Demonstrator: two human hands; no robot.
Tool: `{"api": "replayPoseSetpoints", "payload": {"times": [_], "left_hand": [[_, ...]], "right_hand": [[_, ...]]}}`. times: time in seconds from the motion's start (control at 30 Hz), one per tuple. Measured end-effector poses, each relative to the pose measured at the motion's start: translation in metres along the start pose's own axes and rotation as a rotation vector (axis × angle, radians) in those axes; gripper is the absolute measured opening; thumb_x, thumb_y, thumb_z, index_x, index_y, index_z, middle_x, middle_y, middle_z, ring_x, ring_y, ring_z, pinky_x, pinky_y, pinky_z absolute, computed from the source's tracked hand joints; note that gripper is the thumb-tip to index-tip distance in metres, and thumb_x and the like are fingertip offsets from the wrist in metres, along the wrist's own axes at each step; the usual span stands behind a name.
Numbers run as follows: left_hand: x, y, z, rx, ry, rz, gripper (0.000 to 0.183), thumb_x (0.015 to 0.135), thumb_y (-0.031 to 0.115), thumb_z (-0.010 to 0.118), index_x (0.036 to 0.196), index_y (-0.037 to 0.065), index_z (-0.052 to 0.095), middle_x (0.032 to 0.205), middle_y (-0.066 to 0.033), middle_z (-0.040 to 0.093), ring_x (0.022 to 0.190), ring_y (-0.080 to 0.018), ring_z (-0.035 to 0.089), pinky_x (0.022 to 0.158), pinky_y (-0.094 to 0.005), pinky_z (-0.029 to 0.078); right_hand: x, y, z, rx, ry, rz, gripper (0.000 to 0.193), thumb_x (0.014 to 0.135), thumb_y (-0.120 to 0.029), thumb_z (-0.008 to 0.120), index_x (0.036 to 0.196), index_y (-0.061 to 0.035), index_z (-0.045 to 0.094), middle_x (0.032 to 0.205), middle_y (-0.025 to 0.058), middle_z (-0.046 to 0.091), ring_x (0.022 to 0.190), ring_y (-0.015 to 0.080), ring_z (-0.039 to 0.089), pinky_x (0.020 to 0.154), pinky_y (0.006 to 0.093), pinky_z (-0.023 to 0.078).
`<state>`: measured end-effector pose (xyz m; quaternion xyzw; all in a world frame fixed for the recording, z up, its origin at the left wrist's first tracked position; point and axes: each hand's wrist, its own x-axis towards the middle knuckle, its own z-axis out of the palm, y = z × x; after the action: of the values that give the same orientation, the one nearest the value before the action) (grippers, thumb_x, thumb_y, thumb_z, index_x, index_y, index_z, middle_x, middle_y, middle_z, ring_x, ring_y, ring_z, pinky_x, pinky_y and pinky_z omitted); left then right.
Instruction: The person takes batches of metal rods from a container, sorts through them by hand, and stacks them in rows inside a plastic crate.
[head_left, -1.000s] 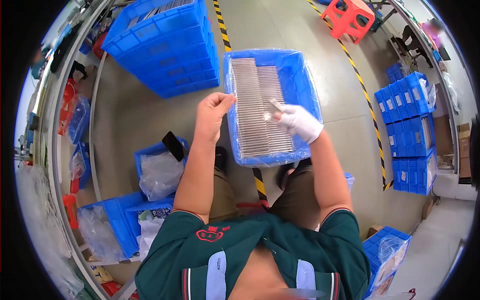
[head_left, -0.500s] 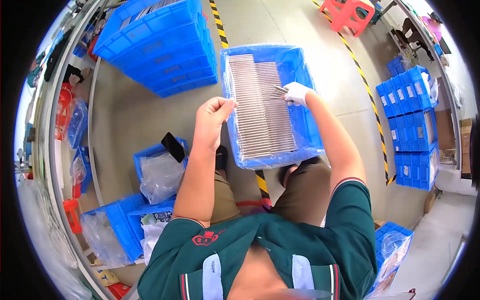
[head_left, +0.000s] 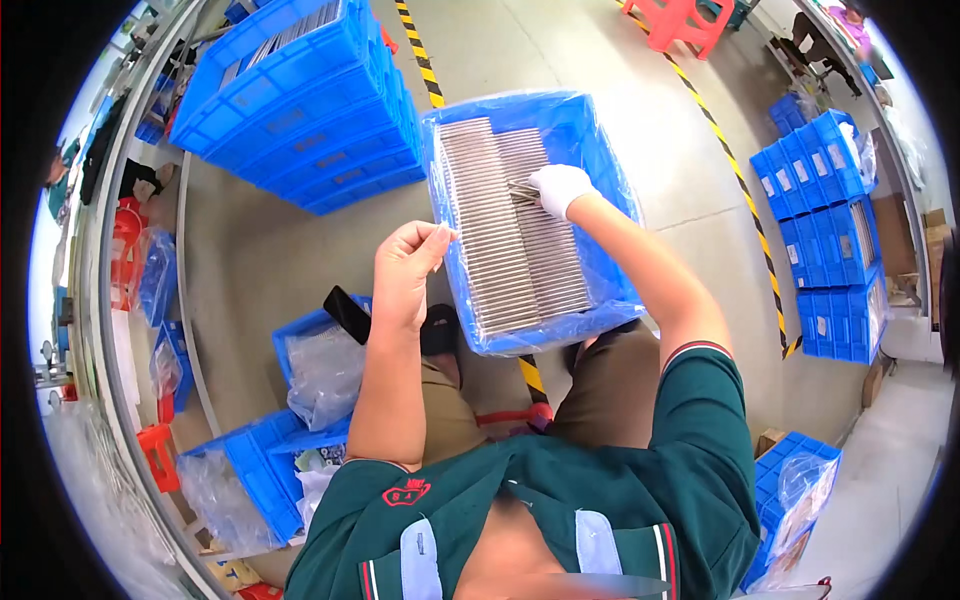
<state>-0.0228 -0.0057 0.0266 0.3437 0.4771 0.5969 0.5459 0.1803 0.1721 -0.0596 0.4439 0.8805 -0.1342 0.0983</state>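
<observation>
Since one second ago, the gloved right hand (head_left: 562,190) has moved farther up along the metal rods (head_left: 490,235). These rods lie in two rows inside a blue bin (head_left: 600,130) with clear plastic liner, before the person's knees. Right fingers are bent closed around a few rods, and the glove hides part of the right row. The bare left hand (head_left: 405,265) is at the left rim, thumb and fingertips brought together; I cannot tell whether they pinch the liner. Beyond the bin, to the left, stacked blue crates (head_left: 310,130) stand near and occupy the floor. Beside the left forearm, a black phone (head_left: 347,315) lies on a smaller bin with a clear bag (head_left: 325,375). Farther right are other blue bins (head_left: 825,240) and a red stool (head_left: 685,22).
</observation>
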Motion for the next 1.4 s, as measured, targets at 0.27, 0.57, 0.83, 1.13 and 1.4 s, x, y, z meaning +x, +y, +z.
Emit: {"api": "replayPoseSetpoints", "payload": {"times": [0.27,0.57,0.83,1.13,1.4], "left_hand": [[0.000,-0.001,0.002,-0.006,-0.003,0.002,0.012,0.082,0.013,0.062,0.079,0.002,0.060,0.074,-0.0022,0.059,0.058,-0.0052,0.043,0.055,-0.0190,0.035],[0.001,-0.003,0.001,-0.015,0.013,-0.011,0.012,0.082,0.014,0.062,0.079,0.002,0.060,0.073,-0.0025,0.059,0.057,-0.0053,0.043,0.055,-0.0189,0.035],[-0.001,-0.003,0.000,-0.035,0.002,0.001,0.011,0.082,0.012,0.061,0.078,0.002,0.060,0.073,-0.0024,0.059,0.057,-0.0050,0.043,0.055,-0.0191,0.035],[0.001,-0.002,0.003,-0.038,-0.007,0.002,0.012,0.083,0.013,0.060,0.078,0.002,0.060,0.068,-0.0004,0.056,0.057,-0.0048,0.043,0.054,-0.0189,0.035],[-0.002,0.002,0.004,-0.086,0.021,0.009,0.012,0.082,0.012,0.060,0.077,0.001,0.061,0.062,0.0034,0.051,0.055,-0.0035,0.039,0.052,-0.0178,0.030]], "right_hand": [[0.009,0.015,0.009,-0.099,0.315,-0.051,0.025,0.080,-0.014,0.044,0.091,-0.0188,0.066,0.089,0.0106,0.062,0.086,0.0261,0.060,0.071,0.0383,0.048],[0.014,0.008,0.028,-0.097,0.444,-0.007,0.024,0.080,-0.015,0.045,0.090,-0.0217,0.065,0.085,0.0073,0.059,0.085,0.0247,0.056,0.069,0.0390,0.044],[0.005,0.002,0.034,-0.070,0.449,0.007,0.021,0.079,-0.015,0.046,0.086,-0.0202,0.065,0.085,0.0072,0.059,0.084,0.0248,0.056,0.069,0.0389,0.044],[0.005,0.036,0.042,0.383,0.606,0.255,0.028,0.081,-0.022,0.047,0.100,-0.0066,0.061,0.108,0.0167,0.057,0.102,0.0292,0.053,0.087,0.0374,0.041],[-0.022,0.018,0.026,1.756,0.150,0.528,0.078,0.088,-0.056,0.030,0.137,0.0015,0.010,0.141,0.0224,0.017,0.132,0.0297,0.017,0.108,0.0360,0.013]]}}
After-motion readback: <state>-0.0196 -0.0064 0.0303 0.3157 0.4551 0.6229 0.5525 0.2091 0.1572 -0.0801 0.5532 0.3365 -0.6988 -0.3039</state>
